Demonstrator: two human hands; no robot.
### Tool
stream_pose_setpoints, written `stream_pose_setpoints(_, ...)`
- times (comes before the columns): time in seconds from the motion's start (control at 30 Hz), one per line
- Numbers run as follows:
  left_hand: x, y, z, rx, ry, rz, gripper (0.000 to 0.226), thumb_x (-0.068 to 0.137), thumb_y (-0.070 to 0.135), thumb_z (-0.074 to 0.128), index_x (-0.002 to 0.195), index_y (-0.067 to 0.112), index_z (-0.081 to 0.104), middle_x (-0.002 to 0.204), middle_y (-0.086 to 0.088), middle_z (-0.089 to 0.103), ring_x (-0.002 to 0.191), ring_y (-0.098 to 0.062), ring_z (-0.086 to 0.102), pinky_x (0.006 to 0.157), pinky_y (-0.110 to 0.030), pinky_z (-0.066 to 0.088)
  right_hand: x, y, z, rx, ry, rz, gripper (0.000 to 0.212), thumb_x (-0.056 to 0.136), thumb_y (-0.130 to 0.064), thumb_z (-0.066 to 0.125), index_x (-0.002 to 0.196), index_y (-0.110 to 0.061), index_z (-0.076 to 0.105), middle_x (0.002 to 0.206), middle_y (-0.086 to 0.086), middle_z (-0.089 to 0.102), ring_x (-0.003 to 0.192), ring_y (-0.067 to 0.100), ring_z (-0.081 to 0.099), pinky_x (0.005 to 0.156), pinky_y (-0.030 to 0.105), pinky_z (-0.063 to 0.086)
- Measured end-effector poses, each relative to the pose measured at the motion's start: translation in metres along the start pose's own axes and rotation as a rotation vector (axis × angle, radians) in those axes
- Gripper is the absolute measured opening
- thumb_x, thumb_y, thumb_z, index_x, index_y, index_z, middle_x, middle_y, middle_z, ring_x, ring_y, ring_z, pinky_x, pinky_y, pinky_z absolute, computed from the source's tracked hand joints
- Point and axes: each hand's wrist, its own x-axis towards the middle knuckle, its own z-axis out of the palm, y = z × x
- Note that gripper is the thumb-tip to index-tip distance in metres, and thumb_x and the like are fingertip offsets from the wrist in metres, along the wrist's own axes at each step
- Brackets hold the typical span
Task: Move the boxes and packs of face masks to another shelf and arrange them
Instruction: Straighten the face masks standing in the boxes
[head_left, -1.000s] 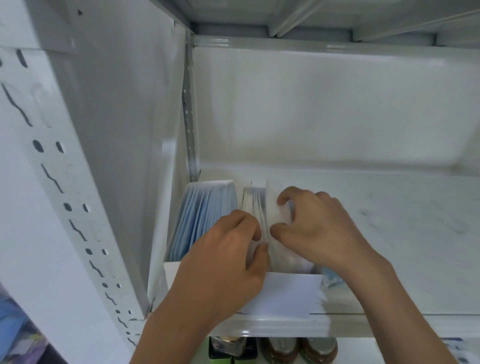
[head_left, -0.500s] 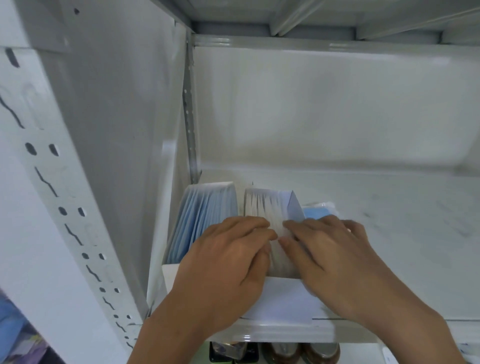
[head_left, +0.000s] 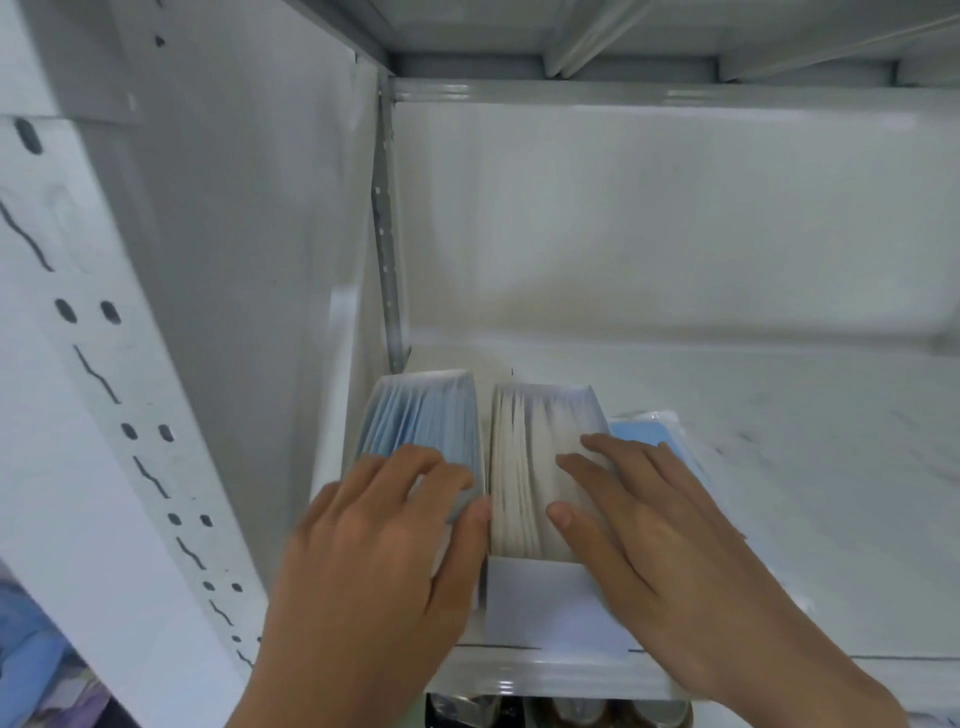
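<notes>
Head view. White metal shelf (head_left: 779, 467) with a back wall and a left side panel; a perforated upright (head_left: 104, 364) stands in the left foreground and hides the outer left side. Below the shelf's front lip, dark jar tops (head_left: 566, 712) show partly, too cut off to identify. Blurred blue and purple material lies at the lower left corner.

Task items sit at the shelf's left end, against the side panel. A box of blue masks (head_left: 421, 415) stands leftmost, open at the top, masks on edge. Just beside it on the right stands a box of white masks (head_left: 524, 467), also open. A flat blue pack (head_left: 644, 431) lies right of that box, largely covered by the right hand.

Left hand (head_left: 384, 545): palm down on the near part of the blue box, fingers loosely bent over the mask edges, thumb at the gap between the boxes; image is motion-blurred. Right hand (head_left: 639, 525): palm down, fingers straight and spread, resting on the white masks and the pack, gripping nothing.
</notes>
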Motion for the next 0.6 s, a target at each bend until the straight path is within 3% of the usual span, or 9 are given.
stream_pose_setpoints(0.13,-0.017,-0.007,-0.001,0.012,-0.111,0.021,0.032,0.095,0.043,0.047,0.106,0.028,0.073,0.109,0.010,0.069,0.097,-0.016,0.067,0.082,-0.038,0.057,0.007,0.004,0.000,0.073,0.006,-0.033,0.074,0.095,-0.070,0.000,0.152,-0.038,0.034,0.161,-0.016,0.021,0.148,0.005,0.010,0.124,0.027,0.010)
stream_pose_setpoints(0.3,-0.013,-0.008,-0.011,-0.065,-0.096,0.014,0.033,0.099,0.042,0.042,0.101,0.031,0.072,0.112,0.013,0.066,0.101,-0.011,0.064,0.082,-0.034,0.054,0.012,-0.001,0.005,0.089,0.149,-0.119,0.043,0.107,-0.045,0.032,0.136,-0.026,0.059,0.148,-0.004,0.049,0.138,0.013,0.037,0.122,0.041,0.019)
stream_pose_setpoints(0.43,0.015,-0.004,-0.013,-0.092,-0.230,0.013,0.022,0.100,0.034,0.038,0.104,0.037,0.060,0.105,0.020,0.059,0.093,-0.005,0.055,0.078,-0.027,0.048,0.017,-0.016,0.012,0.100,0.102,-0.208,0.047,0.102,-0.051,0.022,0.133,-0.039,0.055,0.144,-0.018,0.048,0.138,0.005,0.037,0.124,0.033,0.004)
stream_pose_setpoints(0.6,0.025,-0.013,-0.010,0.014,-0.266,-0.048,0.023,0.095,0.035,0.035,0.098,0.034,0.058,0.097,0.017,0.058,0.089,-0.006,0.054,0.072,-0.025,0.049,0.019,-0.014,0.012,0.112,0.070,-0.223,0.043,0.102,-0.052,0.025,0.131,-0.041,0.055,0.138,-0.022,0.054,0.132,0.007,0.045,0.117,0.029,0.010)
